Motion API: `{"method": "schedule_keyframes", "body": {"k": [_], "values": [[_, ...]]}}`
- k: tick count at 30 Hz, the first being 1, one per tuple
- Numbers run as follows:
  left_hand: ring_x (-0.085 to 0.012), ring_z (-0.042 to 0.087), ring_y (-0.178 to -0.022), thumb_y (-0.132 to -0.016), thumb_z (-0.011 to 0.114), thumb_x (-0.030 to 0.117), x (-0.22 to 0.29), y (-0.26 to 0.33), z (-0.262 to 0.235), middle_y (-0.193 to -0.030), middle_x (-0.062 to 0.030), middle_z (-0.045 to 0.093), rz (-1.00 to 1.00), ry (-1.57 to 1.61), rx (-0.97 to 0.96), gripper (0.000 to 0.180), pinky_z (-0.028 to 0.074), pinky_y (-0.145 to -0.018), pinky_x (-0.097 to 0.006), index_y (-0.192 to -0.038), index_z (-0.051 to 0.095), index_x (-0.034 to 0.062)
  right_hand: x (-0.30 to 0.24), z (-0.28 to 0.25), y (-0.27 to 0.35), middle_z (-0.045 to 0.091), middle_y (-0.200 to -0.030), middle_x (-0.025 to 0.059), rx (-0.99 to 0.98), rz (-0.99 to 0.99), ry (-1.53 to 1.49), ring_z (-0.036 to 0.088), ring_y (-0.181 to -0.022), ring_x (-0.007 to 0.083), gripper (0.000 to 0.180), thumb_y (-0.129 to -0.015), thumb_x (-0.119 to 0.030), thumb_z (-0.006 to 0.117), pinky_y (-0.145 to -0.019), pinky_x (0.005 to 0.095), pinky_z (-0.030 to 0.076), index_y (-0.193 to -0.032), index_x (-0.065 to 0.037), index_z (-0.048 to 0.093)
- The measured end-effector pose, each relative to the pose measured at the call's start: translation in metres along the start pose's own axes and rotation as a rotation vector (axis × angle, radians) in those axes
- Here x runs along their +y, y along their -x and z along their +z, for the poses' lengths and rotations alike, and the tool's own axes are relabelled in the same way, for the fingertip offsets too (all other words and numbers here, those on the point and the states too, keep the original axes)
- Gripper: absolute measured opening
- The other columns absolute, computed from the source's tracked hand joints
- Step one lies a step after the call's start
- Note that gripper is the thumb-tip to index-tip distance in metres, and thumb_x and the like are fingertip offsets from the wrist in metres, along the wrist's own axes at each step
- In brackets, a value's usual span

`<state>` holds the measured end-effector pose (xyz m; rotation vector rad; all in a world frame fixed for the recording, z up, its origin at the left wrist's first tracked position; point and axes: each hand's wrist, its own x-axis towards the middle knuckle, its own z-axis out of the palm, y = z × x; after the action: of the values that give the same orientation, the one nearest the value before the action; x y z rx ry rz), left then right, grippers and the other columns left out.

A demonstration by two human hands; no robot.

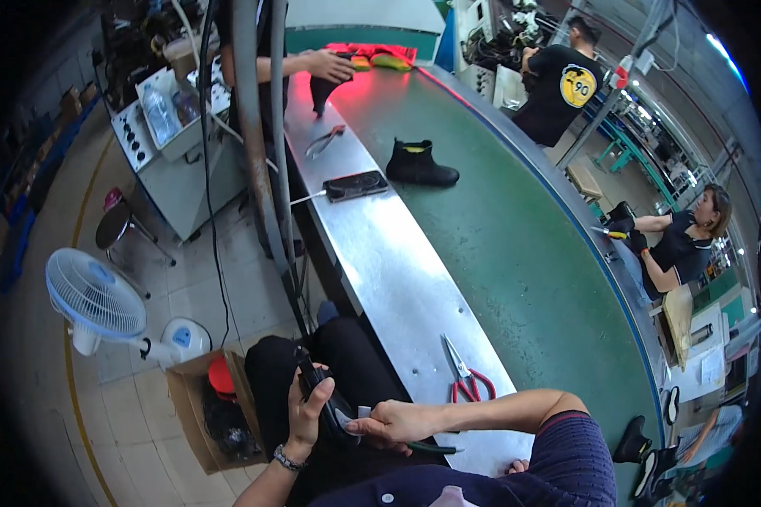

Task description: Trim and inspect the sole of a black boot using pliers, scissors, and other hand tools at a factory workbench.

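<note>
My left hand [309, 407] is closed round a black boot [338, 414] held over my lap, thumb on top. My right hand [389, 422] is closed with its fingertips against the boot, beside a small greyish patch [345, 422]. A slim green-handled tool [433, 447] sticks out from under the right fingers; its working end is hidden. On the metal strip of the table near my right forearm lie red-handled scissors [465, 376], blades pointing away.
A green belt [516, 245] runs beside the metal strip [397, 270], bearing a black ankle boot [423, 165]. A phone [355, 186] and snips [325, 142] lie farther up. A co-worker's hand [330, 65] holds a dark boot. A fan [97, 291] and an open carton [216, 414] stand left.
</note>
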<state>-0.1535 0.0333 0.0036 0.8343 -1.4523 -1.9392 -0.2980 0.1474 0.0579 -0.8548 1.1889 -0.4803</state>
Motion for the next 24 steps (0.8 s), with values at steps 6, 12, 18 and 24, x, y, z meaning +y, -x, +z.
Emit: {"method": "schedule_keyframes", "body": {"k": [6, 12, 18, 24], "values": [[-0.0065, 0.05, -0.084, -0.088, 0.066, 0.028, -0.014, -0.021, -0.008, -0.093, 0.0032, 0.054, 0.01, 0.063, -0.054, 0.029, 0.041, -0.078, -0.021, -0.108, 0.058, 0.0079, 0.009, 0.008, -0.005, 0.044, -0.05, -0.0002, 0.117, -0.02, -0.35, 0.048, -0.041, 0.0108, 0.061, -0.095, -0.059, 0.043, -0.04, 0.0252, 0.042, -0.063, -0.007, 0.048], [-0.0068, 0.05, -0.088, -0.085, 0.068, 0.034, -0.036, -0.005, -0.019, -0.095, 0.0042, 0.055, -0.081, 0.046, -0.036, 0.039, 0.04, -0.083, -0.024, -0.11, 0.06, 0.0067, 0.075, 0.02, -0.017, 0.053, -0.132, 0.0108, 0.291, 0.091, -0.254, 0.053, -0.115, 0.0169, 0.071, -0.074, -0.037, 0.081, -0.105, 0.0306, 0.035, -0.136, -0.014, 0.053], [-0.0096, 0.053, -0.087, -0.084, 0.07, 0.027, -0.023, -0.006, -0.007, -0.097, -0.0002, 0.056, -0.071, 0.029, -0.022, 0.04, 0.044, -0.08, -0.024, -0.111, 0.056, 0.0018, 0.04, 0.021, -0.004, 0.049, -0.053, 0.0018, 0.129, -0.14, -0.316, 0.05, -0.045, 0.0106, 0.064, -0.096, -0.058, 0.042, -0.046, 0.024, 0.042, -0.065, -0.003, 0.055], [-0.0095, 0.05, -0.094, -0.086, 0.069, 0.029, -0.012, -0.009, 0.003, -0.105, -0.001, 0.053, -0.009, -0.008, -0.059, 0.041, 0.042, -0.085, -0.024, -0.114, 0.052, 0.0042, 0.034, 0.011, 0.004, 0.048, -0.052, 0.0008, 0.103, -0.081, -0.361, 0.05, -0.044, 0.0108, 0.061, -0.097, -0.055, 0.043, -0.045, 0.0233, 0.042, -0.066, -0.004, 0.055]]}}
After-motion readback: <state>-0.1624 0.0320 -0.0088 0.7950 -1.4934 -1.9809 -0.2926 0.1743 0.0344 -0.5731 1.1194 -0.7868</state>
